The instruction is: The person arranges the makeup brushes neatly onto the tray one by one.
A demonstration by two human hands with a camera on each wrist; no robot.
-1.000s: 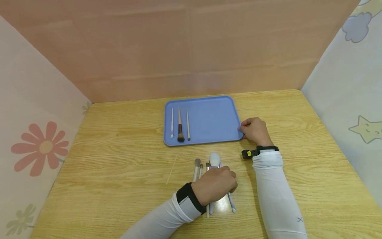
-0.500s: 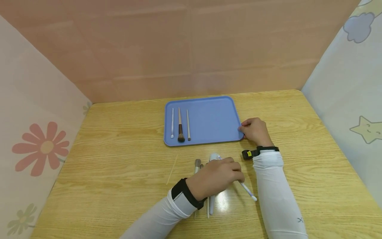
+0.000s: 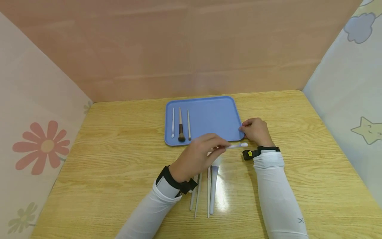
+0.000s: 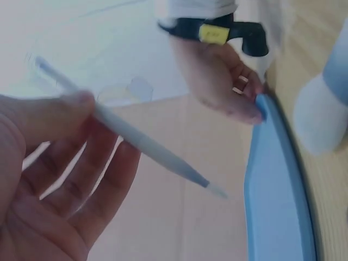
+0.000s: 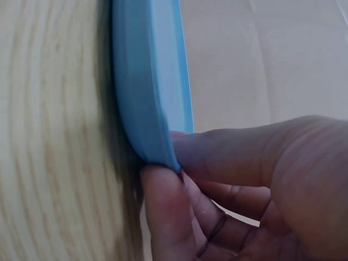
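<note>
White brush (image 4: 136, 142) pinched by left fingers (image 4: 89, 163); right wrist view shows right fingers (image 5: 163, 206) gripping tray (image 5: 147, 98).

Our left hand (image 3: 198, 156) hides the heads of the brushes (image 3: 206, 192) lying on the table (image 3: 113, 172). The thin white brush (image 4: 141, 144) it holds is blurred in our left wrist view.

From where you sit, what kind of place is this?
Probably a small tabletop booth set up for a sorting exercise: a wooden table walled by paper screens with cartoon flowers, holding a blue tray and makeup brushes.
</note>
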